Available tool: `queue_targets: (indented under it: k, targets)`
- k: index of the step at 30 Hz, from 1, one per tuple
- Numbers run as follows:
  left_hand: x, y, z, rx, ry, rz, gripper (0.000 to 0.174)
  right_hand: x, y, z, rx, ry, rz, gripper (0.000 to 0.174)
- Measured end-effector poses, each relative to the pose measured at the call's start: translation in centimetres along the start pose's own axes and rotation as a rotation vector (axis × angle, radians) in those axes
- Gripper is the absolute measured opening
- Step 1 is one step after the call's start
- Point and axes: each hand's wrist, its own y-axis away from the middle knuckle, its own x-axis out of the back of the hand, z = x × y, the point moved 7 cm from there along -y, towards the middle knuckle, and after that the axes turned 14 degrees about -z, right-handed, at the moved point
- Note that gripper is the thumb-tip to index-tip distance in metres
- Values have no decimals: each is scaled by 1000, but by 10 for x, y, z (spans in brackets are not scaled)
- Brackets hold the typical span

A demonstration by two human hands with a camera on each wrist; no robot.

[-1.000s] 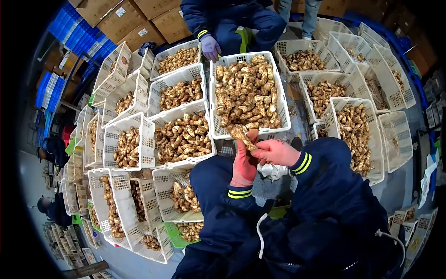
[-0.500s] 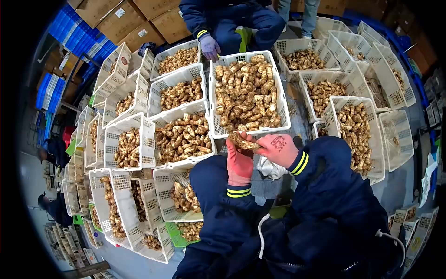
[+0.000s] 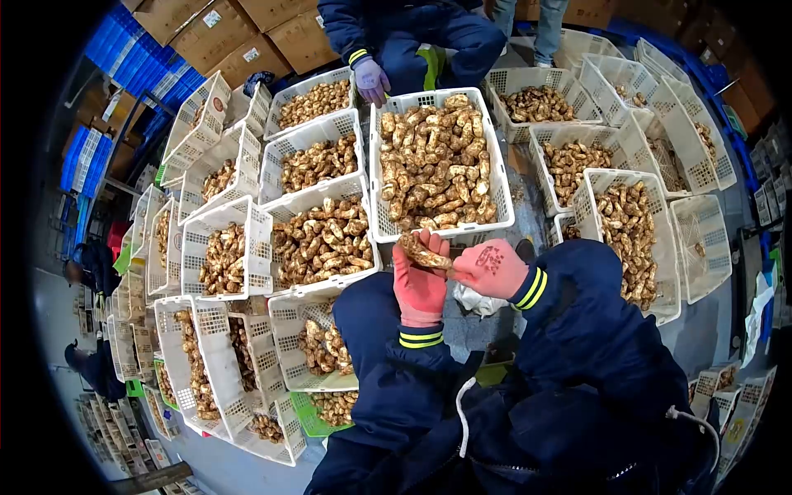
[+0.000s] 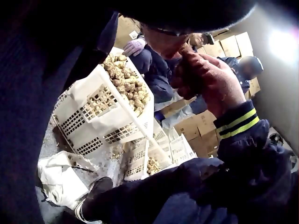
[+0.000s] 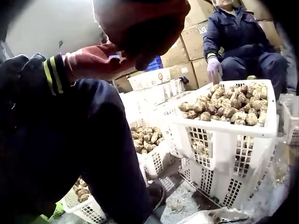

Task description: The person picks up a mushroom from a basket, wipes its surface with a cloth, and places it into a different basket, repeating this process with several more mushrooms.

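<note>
In the head view, my left hand [image 3: 421, 289], in a pinkish-red glove, holds an elongated, mottled brown-and-cream tuber-like piece [image 3: 424, 252] between thumb and fingers. My right hand [image 3: 492, 268], gloved alike with dark print on its back, pinches the piece's right end. Both hands are just past the near rim of a large white crate [image 3: 505, 216] heaped with similar pieces. The right wrist view shows my left hand [image 5: 91, 61] below the dark underside of my right hand [image 5: 140, 28]. My right hand [image 4: 212, 84] is raised in the left wrist view.
Left of the hands stand rows of white perforated crates [image 3: 326, 285] holding more pieces. Others, including a tall crate [image 3: 668, 289], stand to the right. A person [image 3: 412, 49] in dark clothes sits opposite, a purple-gloved hand [image 3: 372, 81] at the large crate. A white bag [image 3: 480, 302] lies below my hands.
The piece has turned from a steep slant to a flatter one in my left hand. My right hand has rolled over, so its printed back faces up, and stays at the piece's right end.
</note>
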Motion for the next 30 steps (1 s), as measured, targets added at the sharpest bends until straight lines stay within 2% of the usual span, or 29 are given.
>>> queue_targets:
  k: [2,4,6,7,9,12,14,19,22,23,30]
  targets:
    - [1,1,2,-7,34,-5,37,0,2,-4,39,-69,-63,21]
    - [6,3,4,-38,44,66,37,-3,7,5,8,-82,-67,20]
    - [7,3,3,-31,46,75,37,12,13,8,48,-114,74,21]
    - [6,2,2,-21,43,70,38,18,11,7,-4,-92,51,26]
    - [5,2,-2,-8,43,64,38,13,11,10,-21,-91,71,26]
    - [0,1,-5,7,-24,58,39,5,10,13,-71,-105,70,27]
    - [-5,1,-8,22,-115,9,40,-9,7,12,-114,-98,-96,30]
    - [-6,6,-8,66,-204,-31,41,-20,9,16,-192,-242,-84,30]
    - [-13,6,-7,20,-305,-73,41,-20,8,17,-244,-272,-67,28]
    - [-12,9,-6,22,-339,-35,39,-20,9,19,-271,-288,-62,28]
    - [-14,7,-4,-16,-421,-9,35,-13,6,13,-248,-283,-28,25]
